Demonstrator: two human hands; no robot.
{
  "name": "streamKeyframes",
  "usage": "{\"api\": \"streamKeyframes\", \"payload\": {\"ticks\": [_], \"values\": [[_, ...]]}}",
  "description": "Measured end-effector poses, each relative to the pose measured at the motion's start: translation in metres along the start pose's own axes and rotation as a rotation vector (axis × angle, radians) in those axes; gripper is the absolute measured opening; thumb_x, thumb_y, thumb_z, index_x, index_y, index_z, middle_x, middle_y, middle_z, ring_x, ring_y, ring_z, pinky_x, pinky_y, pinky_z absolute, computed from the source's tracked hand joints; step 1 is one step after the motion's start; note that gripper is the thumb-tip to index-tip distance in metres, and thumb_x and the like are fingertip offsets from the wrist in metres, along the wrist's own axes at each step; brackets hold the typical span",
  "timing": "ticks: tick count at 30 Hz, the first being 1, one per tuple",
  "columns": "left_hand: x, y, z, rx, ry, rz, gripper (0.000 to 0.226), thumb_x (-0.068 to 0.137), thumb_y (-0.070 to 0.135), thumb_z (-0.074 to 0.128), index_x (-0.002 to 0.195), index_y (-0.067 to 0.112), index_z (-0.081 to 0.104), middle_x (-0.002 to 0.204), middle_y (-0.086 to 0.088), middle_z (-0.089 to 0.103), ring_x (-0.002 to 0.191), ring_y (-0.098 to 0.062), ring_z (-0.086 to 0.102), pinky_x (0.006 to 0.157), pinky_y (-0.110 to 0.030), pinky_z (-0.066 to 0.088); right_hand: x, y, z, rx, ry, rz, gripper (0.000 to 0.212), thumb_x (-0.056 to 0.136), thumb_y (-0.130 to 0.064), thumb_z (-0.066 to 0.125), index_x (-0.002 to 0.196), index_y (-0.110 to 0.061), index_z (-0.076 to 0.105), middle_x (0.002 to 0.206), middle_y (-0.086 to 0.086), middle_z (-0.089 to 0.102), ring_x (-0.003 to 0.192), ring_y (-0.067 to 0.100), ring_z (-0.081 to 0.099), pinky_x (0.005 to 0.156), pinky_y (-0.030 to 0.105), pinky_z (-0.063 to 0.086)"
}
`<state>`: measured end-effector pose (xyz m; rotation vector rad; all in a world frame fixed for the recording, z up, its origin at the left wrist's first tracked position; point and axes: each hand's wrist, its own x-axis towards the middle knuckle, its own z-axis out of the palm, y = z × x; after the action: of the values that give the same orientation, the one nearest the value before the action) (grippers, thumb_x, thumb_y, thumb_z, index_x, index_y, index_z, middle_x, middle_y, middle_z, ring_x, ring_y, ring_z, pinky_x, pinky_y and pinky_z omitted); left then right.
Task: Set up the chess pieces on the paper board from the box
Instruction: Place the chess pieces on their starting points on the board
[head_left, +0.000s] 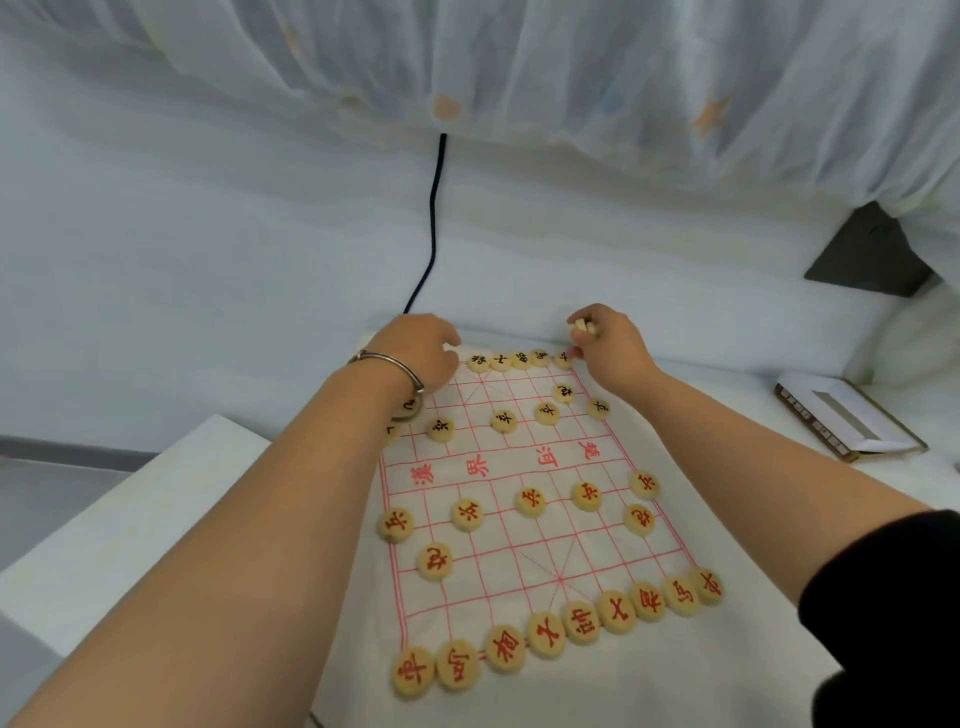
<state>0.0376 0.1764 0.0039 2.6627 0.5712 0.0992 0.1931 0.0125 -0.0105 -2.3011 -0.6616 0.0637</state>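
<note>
A white paper board (524, 530) with red grid lines lies on the table. Several round wooden pieces with red characters (582, 621) line its near edge and rows. Pieces with black characters (501, 359) stand along the far edge and in the rows below it. My left hand (421, 356), with a metal bangle at the wrist, has its fingers curled down over the far left corner; what is under them is hidden. My right hand (605, 343) pinches one or two pale pieces (582, 326) above the far right corner. The open box (847, 415) sits at the right.
A dark cord (434, 223) runs from under the white netting down to the board's far edge. A dark triangular object (872, 260) sits at the far right. The white table edge (130, 499) drops off at the left.
</note>
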Motion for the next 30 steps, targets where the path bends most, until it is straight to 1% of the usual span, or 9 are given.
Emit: {"api": "streamKeyframes", "payload": {"ticks": [5, 10, 16, 18, 19, 21, 23, 27, 30], "values": [[0.005, -0.011, 0.0, -0.008, -0.026, -0.056, 0.034, 0.095, 0.015, 0.043, 0.123, 0.017, 0.06, 0.133, -0.002, 0.056, 0.123, -0.021, 0.051, 0.103, -0.028, 0.039, 0.003, 0.007, 0.008, -0.107, -0.037, -0.06, 0.021, 0.097, -0.008, 0.044, 0.115, -0.005, 0.055, 0.117, 0.011, 0.055, 0.092, 0.026, 0.063, 0.073, 0.024, 0.044], [0.005, -0.013, 0.005, -0.007, -0.035, -0.073, 0.031, 0.094, 0.014, 0.043, 0.115, 0.015, 0.066, 0.123, -0.004, 0.062, 0.114, -0.021, 0.056, 0.095, -0.028, 0.044, 0.005, 0.006, 0.011, -0.139, -0.043, -0.089, 0.021, 0.098, -0.009, 0.043, 0.115, -0.004, 0.054, 0.116, 0.011, 0.055, 0.081, 0.017, 0.059, 0.061, 0.015, 0.038], [0.007, -0.017, 0.009, -0.028, -0.088, -0.049, 0.031, 0.095, 0.017, 0.043, 0.114, 0.014, 0.067, 0.12, -0.002, 0.065, 0.11, -0.02, 0.059, 0.092, -0.027, 0.045, 0.004, 0.002, 0.01, -0.147, -0.035, -0.114, 0.022, 0.099, -0.01, 0.041, 0.116, -0.006, 0.054, 0.116, 0.012, 0.056, 0.08, 0.017, 0.06, 0.073, 0.024, 0.041], [0.008, -0.021, 0.008, -0.038, -0.096, -0.036, 0.028, 0.094, 0.016, 0.044, 0.107, 0.013, 0.069, 0.112, -0.001, 0.066, 0.104, -0.019, 0.059, 0.089, -0.026, 0.045, 0.003, -0.004, 0.01, -0.157, -0.013, -0.149, 0.023, 0.098, -0.009, 0.043, 0.117, -0.007, 0.055, 0.117, 0.011, 0.055, 0.082, 0.017, 0.058, 0.074, 0.026, 0.042], [0.008, -0.025, 0.007, -0.038, -0.101, -0.034, 0.024, 0.093, 0.015, 0.044, 0.098, 0.015, 0.068, 0.104, -0.001, 0.064, 0.097, -0.018, 0.058, 0.087, -0.026, 0.045, 0.002, -0.01, 0.012, -0.168, -0.019, -0.172, 0.023, 0.097, -0.009, 0.044, 0.118, -0.007, 0.055, 0.118, 0.011, 0.055, 0.086, 0.018, 0.056, 0.075, 0.026, 0.042], [0.009, -0.032, 0.005, -0.037, -0.1, -0.036, 0.017, 0.092, 0.014, 0.044, 0.086, 0.021, 0.059, 0.092, 0.001, 0.055, 0.087, -0.015, 0.05, 0.082, -0.024, 0.043, 0.001, -0.024, 0.017, -0.2, -0.064, -0.223, 0.024, 0.097, -0.011, 0.047, 0.119, -0.009, 0.056, 0.121, 0.008, 0.055, 0.096, 0.02, 0.054, 0.08, 0.026, 0.041], [0.008, -0.039, 0.003, -0.039, -0.086, -0.045, 0.017, 0.092, 0.014, 0.043, 0.086, 0.023, 0.057, 0.092, 0.001, 0.054, 0.086, -0.015, 0.049, 0.082, -0.026, 0.044, 0.0, -0.039, 0.025, -0.257, -0.125, -0.292, 0.024, 0.096, -0.012, 0.049, 0.119, -0.009, 0.056, 0.122, 0.007, 0.055, 0.107, 0.022, 0.053, 0.085, 0.024, 0.039], [0.007, -0.053, -0.004, -0.039, -0.053, -0.093, 0.018, 0.092, 0.016, 0.044, 0.085, 0.017, 0.06, 0.093, -0.003, 0.058, 0.088, -0.018, 0.053, 0.08, -0.025, 0.043, -0.004, -0.066, 0.045, -0.39, -0.238, -0.42, 0.026, 0.095, -0.012, 0.051, 0.12, -0.009, 0.056, 0.121, 0.007, 0.054, 0.107, 0.024, 0.054, 0.088, 0.029, 0.041], [0.007, -0.058, -0.008, -0.052, -0.048, -0.123, 0.027, 0.093, 0.016, 0.046, 0.1, 0.007, 0.071, 0.107, -0.007, 0.067, 0.098, -0.022, 0.059, 0.08, -0.024, 0.042, -0.006, -0.076, 0.059, -0.529, -0.333, -0.479, 0.027, 0.094, -0.012, 0.05, 0.121, -0.01, 0.055, 0.122, 0.006, 0.052, 0.106, 0.025, 0.053, 0.089, 0.032, 0.042]]}}
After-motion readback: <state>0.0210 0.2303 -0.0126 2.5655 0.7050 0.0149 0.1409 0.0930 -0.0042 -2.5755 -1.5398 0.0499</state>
